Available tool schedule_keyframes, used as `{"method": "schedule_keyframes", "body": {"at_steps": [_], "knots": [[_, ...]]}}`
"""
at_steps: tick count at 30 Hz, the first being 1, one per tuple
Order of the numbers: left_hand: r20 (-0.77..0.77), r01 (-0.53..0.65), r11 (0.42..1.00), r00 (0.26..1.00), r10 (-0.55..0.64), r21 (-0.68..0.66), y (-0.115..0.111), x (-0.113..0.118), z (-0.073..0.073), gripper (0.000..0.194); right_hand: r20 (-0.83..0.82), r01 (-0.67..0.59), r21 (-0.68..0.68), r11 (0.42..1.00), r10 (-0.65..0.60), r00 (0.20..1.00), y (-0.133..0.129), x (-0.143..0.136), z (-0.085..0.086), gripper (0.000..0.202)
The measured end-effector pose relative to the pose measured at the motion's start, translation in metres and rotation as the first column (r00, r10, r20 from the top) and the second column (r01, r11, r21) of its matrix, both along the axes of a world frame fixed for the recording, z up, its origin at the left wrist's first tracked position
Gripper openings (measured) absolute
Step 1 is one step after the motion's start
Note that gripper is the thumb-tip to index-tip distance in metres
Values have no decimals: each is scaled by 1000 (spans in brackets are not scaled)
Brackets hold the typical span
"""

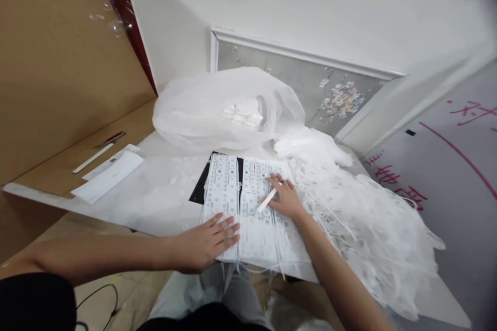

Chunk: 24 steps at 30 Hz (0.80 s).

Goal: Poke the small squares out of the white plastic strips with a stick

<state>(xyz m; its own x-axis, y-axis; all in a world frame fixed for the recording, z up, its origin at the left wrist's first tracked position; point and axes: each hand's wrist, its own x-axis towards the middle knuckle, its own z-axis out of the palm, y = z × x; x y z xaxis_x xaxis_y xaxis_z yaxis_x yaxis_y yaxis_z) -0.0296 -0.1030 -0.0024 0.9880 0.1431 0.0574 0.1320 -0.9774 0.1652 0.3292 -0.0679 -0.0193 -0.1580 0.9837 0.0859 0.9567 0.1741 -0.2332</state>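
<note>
My left hand [207,242] lies flat with fingers spread on the near left part of a white sheet [221,194] printed with grey circles and small dark squares. More printed white sheets [258,235] lie beside it to the right, separated by narrow gaps. My right hand [285,197] grips a short, flat white stick [267,200] over the right-hand sheets, its tip pointing down to the left. Under the far ends of the sheets shows a black board [199,189]. Thin white strips hang over the near table edge.
A large heap of tangled white strips [361,222] covers the table's right side. Behind the sheets rests a translucent white bag [194,108] with white pieces inside. Left are folded white papers [111,176], another pale stick [93,158] and a cardboard box [66,51]. A whiteboard [458,176] stands right.
</note>
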Motion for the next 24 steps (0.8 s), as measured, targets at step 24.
{"method": "schedule_keyframes", "body": {"at_steps": [24], "knots": [[211,-649,750,721,660,-130,188,20,30,28,-722,-14,-60,998,-34,691,71,-103,60,67]]}}
